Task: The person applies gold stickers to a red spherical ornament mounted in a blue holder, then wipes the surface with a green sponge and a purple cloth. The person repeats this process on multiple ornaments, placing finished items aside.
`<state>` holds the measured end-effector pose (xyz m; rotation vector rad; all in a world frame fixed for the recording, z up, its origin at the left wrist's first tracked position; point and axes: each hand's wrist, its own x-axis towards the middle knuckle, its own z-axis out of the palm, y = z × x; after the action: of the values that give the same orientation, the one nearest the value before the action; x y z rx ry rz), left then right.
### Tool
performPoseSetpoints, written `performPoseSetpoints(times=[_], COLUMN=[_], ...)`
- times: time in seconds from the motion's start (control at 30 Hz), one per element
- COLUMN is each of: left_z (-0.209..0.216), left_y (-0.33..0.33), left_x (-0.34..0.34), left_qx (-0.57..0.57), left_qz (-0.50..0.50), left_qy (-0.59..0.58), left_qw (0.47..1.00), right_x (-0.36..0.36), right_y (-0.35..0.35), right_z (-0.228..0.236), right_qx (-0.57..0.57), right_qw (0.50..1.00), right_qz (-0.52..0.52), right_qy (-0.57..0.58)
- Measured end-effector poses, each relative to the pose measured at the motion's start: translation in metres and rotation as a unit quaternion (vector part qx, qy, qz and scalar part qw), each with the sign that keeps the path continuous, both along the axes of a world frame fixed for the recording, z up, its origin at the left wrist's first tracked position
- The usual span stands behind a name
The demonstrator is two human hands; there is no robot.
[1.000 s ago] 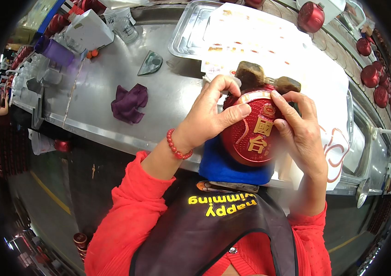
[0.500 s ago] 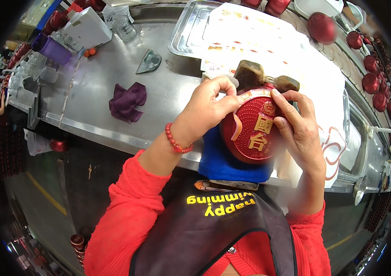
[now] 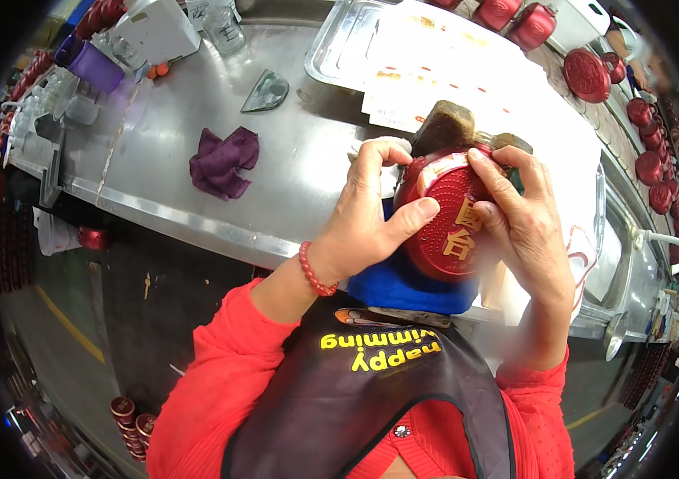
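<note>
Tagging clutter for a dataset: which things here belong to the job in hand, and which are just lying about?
Likely in the job:
red bottle
label strip on it
blue pad under it
printed sheets, probably

Seemingly lying about:
purple cloth
glass piece
purple cup
white box

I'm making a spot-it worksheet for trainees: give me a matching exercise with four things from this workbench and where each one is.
Things
1. red vessel
2. purple cloth
3. bead bracelet
4. blue cloth

Places
A. around the left wrist
B. partly covered by the vessel, close to the apron
C. between the left hand and the right hand
D. crumpled on the metal worktop

Right pairs: 1-C, 2-D, 3-A, 4-B
</note>
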<state>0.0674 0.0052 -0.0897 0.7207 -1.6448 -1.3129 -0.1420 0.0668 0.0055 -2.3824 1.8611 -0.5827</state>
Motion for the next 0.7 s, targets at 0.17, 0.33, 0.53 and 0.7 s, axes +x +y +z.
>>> performPoseSetpoints(times=[0.17,0.33,0.53,0.7], left_z=[0.022,0.046,0.030,0.004], left_y=[0.006,0.017,-0.008,-0.019], left_x=[0.010,0.021,0.016,-0.005], left_qx=[-0.233,-0.370,-0.135,0.105], left_qz=[0.074,0.127,0.076,-0.052], left_qy=[-0.167,-0.253,-0.037,0.039], left_qw=[0.955,0.885,0.987,0.992], right_x=[-0.001,-0.001,0.001,0.001], right_y=[0.001,0.000,0.000,0.001], right_z=[-0.003,-0.004,-0.005,-0.005], right_qx=[0.002,0.000,-0.004,-0.010], right_qw=[1.000,1.000,1.000,1.000], right_qz=[-0.002,-0.002,0.000,0.000], right_qy=[-0.007,-0.008,-0.019,-0.019])
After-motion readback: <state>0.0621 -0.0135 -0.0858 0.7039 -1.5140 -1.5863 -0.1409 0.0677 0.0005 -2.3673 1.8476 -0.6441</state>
